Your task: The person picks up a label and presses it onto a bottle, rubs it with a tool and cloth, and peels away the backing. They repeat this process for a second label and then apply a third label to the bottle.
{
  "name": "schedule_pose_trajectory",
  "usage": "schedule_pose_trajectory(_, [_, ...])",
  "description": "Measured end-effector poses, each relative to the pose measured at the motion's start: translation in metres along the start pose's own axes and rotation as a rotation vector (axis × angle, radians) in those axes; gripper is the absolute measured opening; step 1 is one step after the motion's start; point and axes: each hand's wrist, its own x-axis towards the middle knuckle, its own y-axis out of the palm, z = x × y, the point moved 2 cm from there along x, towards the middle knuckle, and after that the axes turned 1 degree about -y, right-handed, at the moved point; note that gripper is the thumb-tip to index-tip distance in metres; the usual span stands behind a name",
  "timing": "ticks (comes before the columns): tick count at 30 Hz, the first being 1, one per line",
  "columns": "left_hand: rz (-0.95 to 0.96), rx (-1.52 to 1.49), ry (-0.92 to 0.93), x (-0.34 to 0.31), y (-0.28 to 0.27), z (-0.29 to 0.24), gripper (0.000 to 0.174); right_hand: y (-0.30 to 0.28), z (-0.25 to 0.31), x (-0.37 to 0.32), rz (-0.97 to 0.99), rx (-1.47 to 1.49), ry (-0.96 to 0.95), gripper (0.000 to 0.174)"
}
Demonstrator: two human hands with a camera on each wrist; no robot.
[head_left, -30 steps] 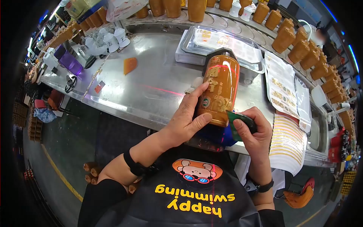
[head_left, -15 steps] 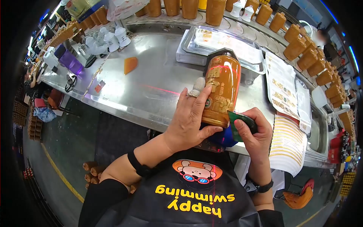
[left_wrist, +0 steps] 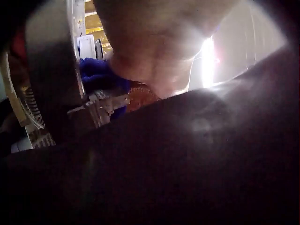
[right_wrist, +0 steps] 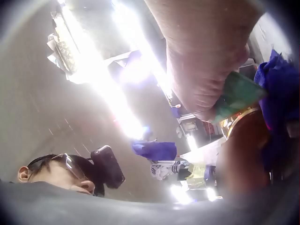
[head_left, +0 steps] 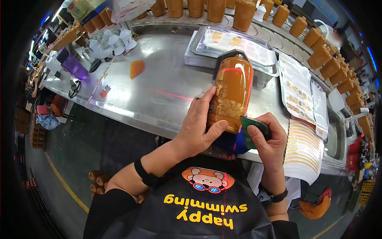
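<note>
A glossy brown bottle with gold decoration lies in a dark holder, its base toward me. My left hand grips its lower left side, fingers along the side and thumb at the base. My right hand pinches a green scraper, whose edge is right at the bottle's lower right. In the right wrist view the scraper shows beside the bottle's round base. Blue cloth bunches below the base. The left wrist view is mostly dark, with the left hand at top.
Behind the bottle is a clear tray with decal sheets. More decal sheets and a gold-striped sheet lie at right. An orange piece and a purple bottle are at left. Brown bottles line a conveyor at the back.
The bottle has turned, its gold characters rolling toward the left. My left hand shifted along its side and curled back around it. My right hand stays put; conveyor bottles have moved right.
</note>
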Motion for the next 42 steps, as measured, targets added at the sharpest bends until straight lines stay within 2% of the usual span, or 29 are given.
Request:
schedule_pose_trajectory(3, [0.029,0.055,0.057,-0.002,-0.003,0.002,0.081,0.000,-0.001,0.000,-0.012,0.019,0.006,0.016])
schedule_pose_trajectory(12, [-0.004,0.093,0.011,0.001,0.003,-0.004,0.092,0.002,-0.001,0.001,0.000,0.042,0.021,0.016])
schedule_pose_trajectory(21, [0.028,0.101,0.075,0.001,-0.001,-0.002,0.096,0.001,0.000,0.000,-0.002,0.036,0.022,0.015])
schedule_pose_trajectory(33, [0.035,0.103,0.070,-0.001,0.001,0.001,0.102,0.002,-0.003,0.001,-0.004,0.048,0.017,0.015])
schedule_pose_trajectory(42, [-0.006,0.435,0.142,-0.003,0.003,0.001,0.109,0.000,-0.005,-0.001,0.016,0.001,-0.002,0.016])
